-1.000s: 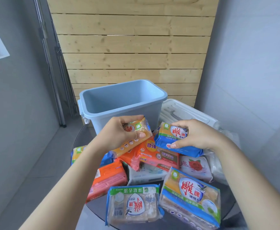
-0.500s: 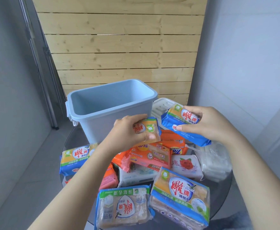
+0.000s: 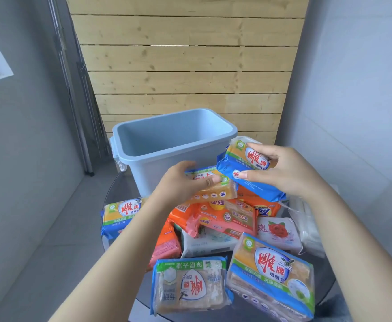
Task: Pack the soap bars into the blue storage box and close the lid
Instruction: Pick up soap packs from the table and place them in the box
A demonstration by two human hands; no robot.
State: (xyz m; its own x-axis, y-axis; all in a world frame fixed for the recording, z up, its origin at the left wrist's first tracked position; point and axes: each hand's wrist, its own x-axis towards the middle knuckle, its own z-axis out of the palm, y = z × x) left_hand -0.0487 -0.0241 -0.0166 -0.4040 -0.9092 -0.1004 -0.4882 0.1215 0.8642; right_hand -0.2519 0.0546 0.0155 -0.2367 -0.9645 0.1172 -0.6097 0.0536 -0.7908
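A wall of pale wooden planks [image 3: 185, 66] fills the background, with grey walls on either side. In front of it a dark round table [image 3: 241, 307] carries everything else. At its far side stands the blue storage box [image 3: 157, 168], open at the top, with nothing visible inside it from this angle; a white latch shows on its left end. No lid can be made out for certain.

Between the box and the person lies a heap of wrapped soap bars. Nearest are a large yellow-and-blue pack [image 3: 271, 277] on the right and a green-topped pack [image 3: 190, 284] beside it on the left, label upside down. Behind them lie a white rose-printed pack [image 3: 281, 231], a pink pack [image 3: 227, 221], orange packs [image 3: 178, 214] and, at the left edge, another yellow-and-blue bar [image 3: 120, 214].

The right hand [image 3: 288, 170] grips a blue-wrapped soap bar [image 3: 243, 168], thumb below and fingers curled over its top, holding it above the heap just beside the box's right corner. The left hand [image 3: 181, 184] clasps a smaller amber soap bar [image 3: 216, 189], thumb pressed across its label, low against the box's front wall.
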